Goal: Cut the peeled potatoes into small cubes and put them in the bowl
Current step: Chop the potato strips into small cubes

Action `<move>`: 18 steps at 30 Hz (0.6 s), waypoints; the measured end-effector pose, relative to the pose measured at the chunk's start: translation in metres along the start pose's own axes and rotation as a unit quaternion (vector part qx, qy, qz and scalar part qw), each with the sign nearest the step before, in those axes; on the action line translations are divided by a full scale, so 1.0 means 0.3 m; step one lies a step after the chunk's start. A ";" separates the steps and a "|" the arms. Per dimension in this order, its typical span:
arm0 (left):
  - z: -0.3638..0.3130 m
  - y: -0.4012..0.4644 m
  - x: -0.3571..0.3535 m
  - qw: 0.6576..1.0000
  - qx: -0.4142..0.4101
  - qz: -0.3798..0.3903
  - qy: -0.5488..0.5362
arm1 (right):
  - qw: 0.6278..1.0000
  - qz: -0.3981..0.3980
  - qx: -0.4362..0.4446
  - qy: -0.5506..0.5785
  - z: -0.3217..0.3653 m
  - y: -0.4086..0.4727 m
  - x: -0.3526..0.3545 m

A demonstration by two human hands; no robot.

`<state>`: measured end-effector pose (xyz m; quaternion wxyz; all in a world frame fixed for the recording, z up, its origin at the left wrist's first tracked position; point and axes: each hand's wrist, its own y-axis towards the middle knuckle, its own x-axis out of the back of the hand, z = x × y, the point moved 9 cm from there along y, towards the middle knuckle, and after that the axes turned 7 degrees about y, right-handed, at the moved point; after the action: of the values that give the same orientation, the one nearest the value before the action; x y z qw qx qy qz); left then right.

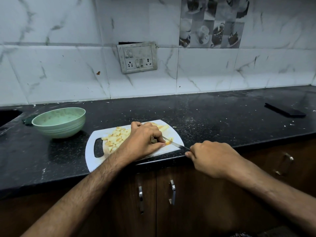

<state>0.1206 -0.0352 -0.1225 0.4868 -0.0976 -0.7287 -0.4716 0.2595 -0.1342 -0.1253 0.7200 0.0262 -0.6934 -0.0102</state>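
Note:
A white cutting board (95, 161) lies on the black counter near its front edge. A pile of yellow potato cubes (116, 136) covers its middle, and uncut potato strips (162, 127) lie at its far right. My left hand (145, 141) rests on the board with curled fingers pinching a small potato piece (168, 142). My right hand (210, 158) grips the handle of a knife (176, 144), whose blade crosses that piece. A pale green bowl (59, 122) stands left of the board; I see no potato inside it.
A sink opening (8, 115) sits at the far left. A dark flat object (284, 111) lies at the back right of the counter. A wall socket panel (137, 57) is on the tiled wall. Cabinet doors with metal handles (173, 192) are below the counter.

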 end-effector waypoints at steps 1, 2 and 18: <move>0.000 0.000 0.000 1.000 0.000 0.002 0.000 | 1.000 -0.007 0.003 -0.002 0.014 0.006 -0.012; 0.000 0.000 0.001 1.000 0.002 0.002 -0.002 | 1.000 -0.014 0.005 -0.002 0.026 0.013 -0.024; 0.016 -0.008 0.004 1.000 0.014 -0.002 -0.023 | 0.999 0.022 -0.010 0.031 0.029 -0.006 -0.013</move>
<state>0.1156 -0.0331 -0.1234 0.4698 -0.1000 -0.7468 -0.4600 0.2508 -0.1360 -0.1290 0.7412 0.0039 -0.6713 -0.0004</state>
